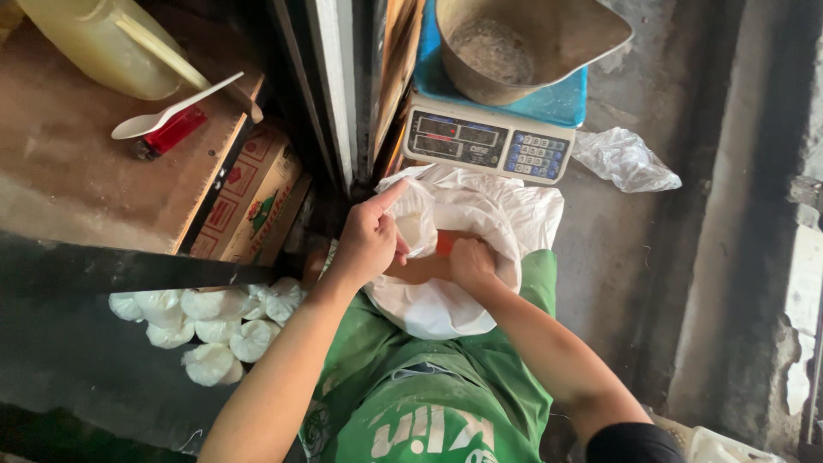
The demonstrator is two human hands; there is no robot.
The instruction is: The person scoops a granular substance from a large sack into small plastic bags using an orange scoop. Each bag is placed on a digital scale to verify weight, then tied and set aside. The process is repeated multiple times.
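Pile of small white bags [206, 330] sits on the floor at left. Left hand [367, 244] pinches the rim of the big white sack [480, 210], holding it open. Right hand [471, 261] is down inside, fist closed on an orange scoop [444, 243]. Scale [489, 141] just behind.

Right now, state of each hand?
Left hand: closed, pinching the rim of the white bag.
Right hand: inside the bag; grip cannot be told.

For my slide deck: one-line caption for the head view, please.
Left hand holds open a white sack while the right hand reaches inside, below a digital scale.
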